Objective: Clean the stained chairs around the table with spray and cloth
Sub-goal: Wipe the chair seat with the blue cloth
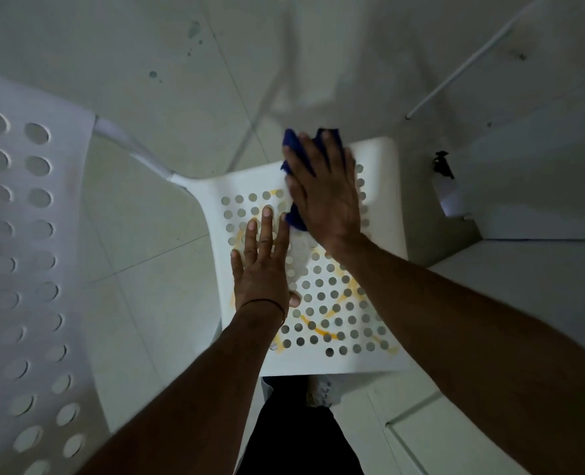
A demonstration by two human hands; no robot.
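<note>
Cloth (294,146) pressed on chair (382,159) by right hand (322,197).

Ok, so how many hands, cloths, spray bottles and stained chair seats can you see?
Hands: 2 (left hand, right hand)
Blue cloth: 1
Spray bottle: 1
Stained chair seat: 1
Total: 5

right hand (322,197) pressing blue cloth (296,145) on stained chair seat (383,214), left hand (262,265) flat
</note>
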